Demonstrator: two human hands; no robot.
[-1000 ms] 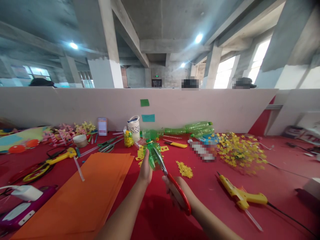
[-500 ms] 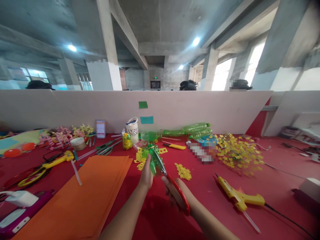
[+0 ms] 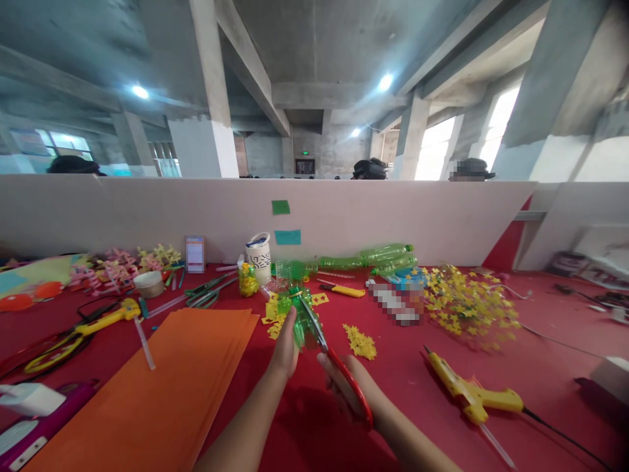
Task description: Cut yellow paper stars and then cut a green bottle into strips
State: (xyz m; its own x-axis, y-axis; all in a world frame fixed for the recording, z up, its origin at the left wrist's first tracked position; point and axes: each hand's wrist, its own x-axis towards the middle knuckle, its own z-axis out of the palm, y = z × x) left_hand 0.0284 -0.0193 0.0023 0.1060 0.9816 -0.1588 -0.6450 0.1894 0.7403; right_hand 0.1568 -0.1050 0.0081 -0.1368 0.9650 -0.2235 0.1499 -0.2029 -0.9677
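Observation:
My left hand (image 3: 286, 347) is closed on a piece of green plastic bottle (image 3: 305, 326), with the thumb pointing up along it. Red-handled scissors (image 3: 346, 377) are in my right hand (image 3: 351, 387), and their blades lie against the green plastic. Whether the blades are parted there is too small to make out. Yellow star-cut sheets (image 3: 273, 314) lie just behind my left hand. To the right of the bottle piece is a small heap of yellow paper stars (image 3: 360, 342).
Orange sheets (image 3: 196, 367) are stacked on the left. A yellow glue gun (image 3: 472, 393) lies at right, below a bunch of yellow stars (image 3: 466, 301). A yellow utility knife (image 3: 346, 290) and green bottles (image 3: 383, 255) sit before the white partition (image 3: 393, 213).
The view has shifted very slightly. My hands, the scissors and the green plastic keep nearly the same places, with the scissors still against the plastic.

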